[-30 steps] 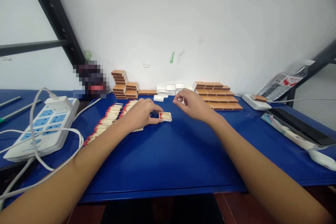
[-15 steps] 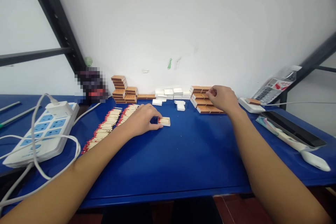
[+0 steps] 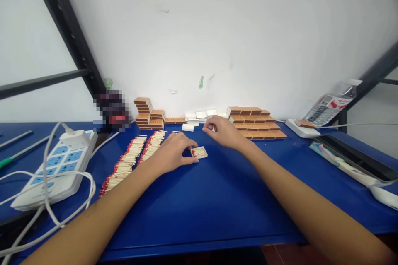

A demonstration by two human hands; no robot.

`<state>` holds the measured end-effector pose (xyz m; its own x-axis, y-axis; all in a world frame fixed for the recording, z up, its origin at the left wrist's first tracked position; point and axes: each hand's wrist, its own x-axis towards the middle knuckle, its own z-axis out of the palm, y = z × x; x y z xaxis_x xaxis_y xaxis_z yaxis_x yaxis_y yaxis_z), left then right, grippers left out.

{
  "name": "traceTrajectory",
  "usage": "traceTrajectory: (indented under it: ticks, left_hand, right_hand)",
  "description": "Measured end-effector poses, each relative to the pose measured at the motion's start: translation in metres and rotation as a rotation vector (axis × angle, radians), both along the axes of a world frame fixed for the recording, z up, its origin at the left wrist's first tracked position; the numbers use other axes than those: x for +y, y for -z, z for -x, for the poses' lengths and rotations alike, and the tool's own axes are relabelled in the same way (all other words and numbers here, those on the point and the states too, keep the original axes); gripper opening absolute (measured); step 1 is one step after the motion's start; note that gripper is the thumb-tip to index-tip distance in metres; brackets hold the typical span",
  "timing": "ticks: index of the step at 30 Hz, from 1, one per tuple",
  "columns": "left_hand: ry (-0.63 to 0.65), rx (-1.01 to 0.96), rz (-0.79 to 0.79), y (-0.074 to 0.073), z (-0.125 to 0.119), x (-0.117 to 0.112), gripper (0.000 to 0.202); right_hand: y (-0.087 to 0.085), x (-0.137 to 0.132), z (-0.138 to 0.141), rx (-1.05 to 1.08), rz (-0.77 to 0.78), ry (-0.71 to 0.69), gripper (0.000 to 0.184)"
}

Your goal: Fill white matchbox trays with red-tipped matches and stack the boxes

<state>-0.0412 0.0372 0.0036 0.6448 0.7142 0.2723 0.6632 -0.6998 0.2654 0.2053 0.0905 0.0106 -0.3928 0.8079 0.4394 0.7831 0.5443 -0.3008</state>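
Observation:
My left hand (image 3: pixel 175 152) grips the end of a small white matchbox tray (image 3: pixel 202 154) between thumb and fingers. Red-tipped matches lie in this tray. My right hand (image 3: pixel 222 130) is closed in a pinch in front of the white empty trays (image 3: pixel 201 114) by the wall; a bit of white shows by its fingers, but what they hold is hidden. Right of it stands a stepped stack of brown matchbox sleeves (image 3: pixel 259 125). Long rows of loose matches (image 3: pixel 124 161) lie beside my left forearm, partly covered by it.
Brown matchboxes (image 3: pixel 143 112) are piled at the back left. A white power strip (image 3: pixel 59 165) with looping cables lies on the left. At right are a plastic bottle (image 3: pixel 334 103), a white adapter (image 3: pixel 301 129) and a black flat object (image 3: pixel 357 155) on the blue table (image 3: pixel 199 211).
My right hand has moved left from the brown matchbox stack to the white trays. My left hand keeps its grip on the tray of matches, now slightly tilted. The view has shifted a little.

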Motion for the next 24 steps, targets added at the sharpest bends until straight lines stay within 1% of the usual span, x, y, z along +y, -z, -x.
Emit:
traceTrajectory:
  ticks: [2, 5, 7, 9, 11, 14, 17, 19, 21, 24]
  left_hand:
    - [0.008, 0.014, -0.003, 0.001, -0.001, -0.001, 0.043]
    - [0.028, 0.043, -0.06, 0.003, -0.002, -0.001, 0.041]
    - [0.033, 0.079, -0.118, 0.004, -0.002, -0.002, 0.036]
    - [0.039, 0.112, -0.166, 0.005, -0.004, -0.003, 0.036]
    - [0.046, 0.13, -0.193, 0.006, -0.006, -0.005, 0.034]
    - [0.049, 0.135, -0.214, 0.007, -0.008, -0.008, 0.033]
    - [0.055, 0.146, -0.214, 0.007, -0.009, -0.009, 0.035]
    - [0.059, 0.159, -0.212, 0.007, -0.009, -0.009, 0.035]
    - [0.055, 0.171, -0.207, 0.006, -0.009, -0.009, 0.035]
    - [0.043, 0.176, -0.189, 0.005, -0.008, -0.009, 0.035]
  right_hand:
    - [-0.008, 0.012, 0.014, -0.041, 0.009, -0.029, 0.011]
    - [-0.019, 0.038, 0.026, -0.156, -0.009, 0.034, 0.01]
    - [-0.022, 0.055, 0.032, -0.189, -0.012, 0.069, 0.013]
    - [-0.022, 0.066, 0.04, -0.185, -0.015, 0.062, 0.012]
    - [-0.023, 0.071, 0.055, -0.175, -0.023, 0.001, 0.012]
    - [-0.026, 0.071, 0.086, -0.175, -0.017, -0.118, 0.011]
    - [-0.031, 0.071, 0.119, -0.187, -0.033, -0.169, 0.014]
    - [-0.033, 0.075, 0.139, -0.216, -0.069, -0.149, 0.021]
    - [-0.034, 0.08, 0.154, -0.267, -0.088, -0.09, 0.031]
    - [-0.033, 0.087, 0.168, -0.32, -0.095, -0.032, 0.04]
